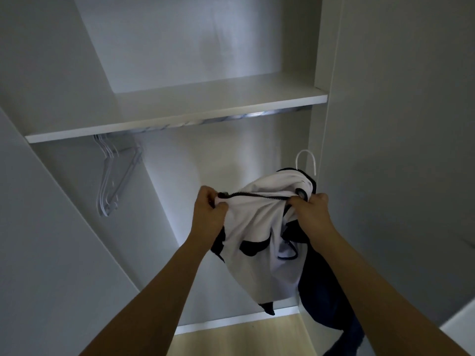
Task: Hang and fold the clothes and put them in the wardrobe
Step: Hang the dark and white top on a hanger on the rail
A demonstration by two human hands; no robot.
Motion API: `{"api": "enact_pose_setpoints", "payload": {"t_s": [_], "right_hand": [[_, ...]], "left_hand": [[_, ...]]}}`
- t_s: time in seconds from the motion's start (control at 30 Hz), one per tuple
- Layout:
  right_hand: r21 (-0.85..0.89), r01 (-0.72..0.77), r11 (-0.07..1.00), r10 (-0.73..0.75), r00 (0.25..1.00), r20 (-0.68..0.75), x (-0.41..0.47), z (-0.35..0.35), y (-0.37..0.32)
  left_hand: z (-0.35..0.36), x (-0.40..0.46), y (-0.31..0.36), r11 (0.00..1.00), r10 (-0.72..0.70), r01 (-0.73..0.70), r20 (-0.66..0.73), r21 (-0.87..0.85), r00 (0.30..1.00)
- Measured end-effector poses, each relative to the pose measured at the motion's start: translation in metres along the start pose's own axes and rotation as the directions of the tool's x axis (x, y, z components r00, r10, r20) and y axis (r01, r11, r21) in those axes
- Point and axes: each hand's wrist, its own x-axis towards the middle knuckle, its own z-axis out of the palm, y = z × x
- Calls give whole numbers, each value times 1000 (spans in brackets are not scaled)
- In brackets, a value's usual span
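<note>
Both forearms reach up into the open wardrobe [385, 124]. Left hand [208, 211]: grip closed, fingers pinching the near end of a dark zipper [253, 196] along the edge of a white garment [257, 240] with dark trim. Right hand [312, 212]: grip closed on the same garment at the zipper's other end, fingers curled into the cloth. Zipper edge is stretched between the two hands. Garment hangs bunched below them, in front of the wardrobe's lower compartment, its lowest corner near the bottom ledge. A dark blue garment [326, 299] hangs just right of the white one, partly behind it. A white hanger hook [305, 160] rises above the white garment, not on the rail [205, 121]. Farther back, left of the garment, empty white hangers [113, 181] hang from the rail under the shelf [180, 116].
</note>
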Motion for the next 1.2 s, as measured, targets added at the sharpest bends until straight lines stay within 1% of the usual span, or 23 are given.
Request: {"api": "enact_pose_setpoints", "payload": {"t_s": [0.03,0.07,0.1,0.13,0.17,0.2,0.23,0.33,0.4,0.47,0.5,0.53,0.57,0.6,0.63,0.7,0.8,0.87,0.97,1.03,1.1,1.17,1.2], "right_hand": [[-1,13,1000,-13,1000,-18,-2,2,1],[3,32,999,-32,999,-34,-4,4,3],[9,55,998,-54,998,-45,-6,6,4],[13,78,997,-78,996,-52,-8,8,6],[9,100,995,-99,994,-55,-9,10,8],[0,117,993,-117,992,-54,-10,12,10],[-10,126,992,-126,991,-52,-11,13,11],[-23,134,991,-135,989,-61,-14,16,15],[-31,144,989,-145,987,-71,-17,13,16],[-75,147,986,-150,988,-45,-17,4,19],[-110,138,984,-138,990,7,-16,-2,21],[-145,115,983,-102,990,98,-15,-10,23],[-166,74,983,-37,976,215,-16,-18,24],[-176,21,984,37,946,321,-17,-26,24],[-176,-25,984,93,917,388,-18,-32,24],[-172,-58,983,120,917,381,-20,-36,26],[-232,-37,972,106,950,293,-21,-27,22],[-238,16,971,62,946,318,-24,-17,15],[-250,133,959,-44,942,331,-24,-2,4],[-245,190,951,-111,946,303,-22,6,-5],[-143,168,975,-129,960,249,-19,8,-10],[-6,98,995,-95,973,211,-16,5,-14],[22,86,996,-88,976,201,-17,4,-18]], "left_hand": [[1,0,4,995,-83,85,31,-59,996],[2,1,6,965,-218,230,106,-125,970],[1,4,5,897,-364,406,231,-174,902],[-1,5,5,806,-480,567,373,-169,794],[-2,5,6,736,-543,667,487,-116,684],[-1,6,3,688,-577,723,554,-67,600],[2,8,-1,673,-598,739,565,-31,568],[20,9,-6,691,-617,722,485,-44,620],[27,9,-5,677,-590,721,479,-144,650],[26,16,-3,686,-526,667,435,-291,731],[22,21,1,737,-480,596,374,-319,793],[17,28,7,817,-423,503,298,-281,855],[11,34,16,905,-358,398,237,-151,903],[6,39,28,957,-287,291,221,15,932],[2,43,40,969,-229,199,241,143,943],[-2,48,66,963,-182,102,327,248,927],[-3,46,98,953,-204,71,453,293,868],[0,42,113,953,-222,66,538,295,813],[2,36,126,966,-234,100,643,239,729],[1,33,131,969,-229,89,697,231,680],[-5,31,133,970,-210,44,727,240,653],[-12,30,128,971,-192,16,745,237,639],[-15,29,123,973,-186,9,757,231,626]]}}
